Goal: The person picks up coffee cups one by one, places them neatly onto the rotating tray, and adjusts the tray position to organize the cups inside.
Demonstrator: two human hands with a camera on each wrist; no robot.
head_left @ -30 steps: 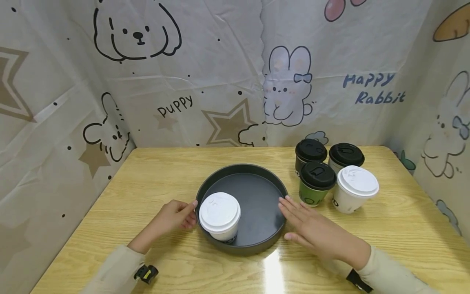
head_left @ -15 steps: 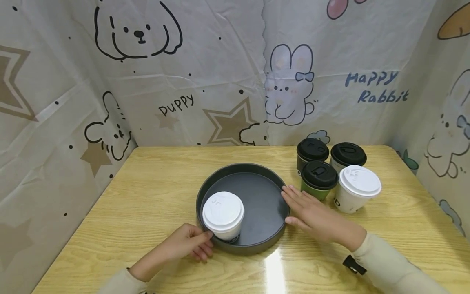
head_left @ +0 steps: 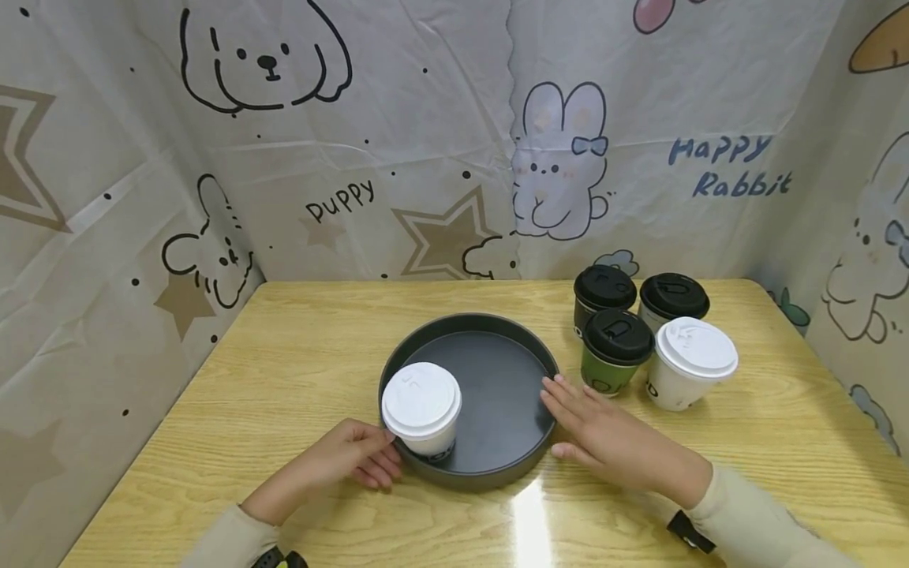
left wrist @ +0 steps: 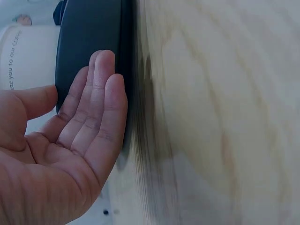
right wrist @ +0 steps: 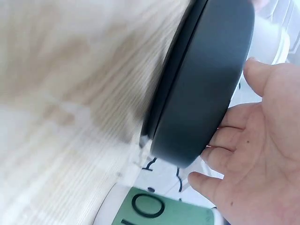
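Round dark pan [head_left: 490, 478]: lower centre of frame, between left hand [head_left: 351, 456] and right hand [head_left: 618, 442]. White-lidded cup [head_left: 422, 404] inside, near left wall, closer to left hand. Left fingers together, nearly straight, against pan; right fingers extended at right rim.
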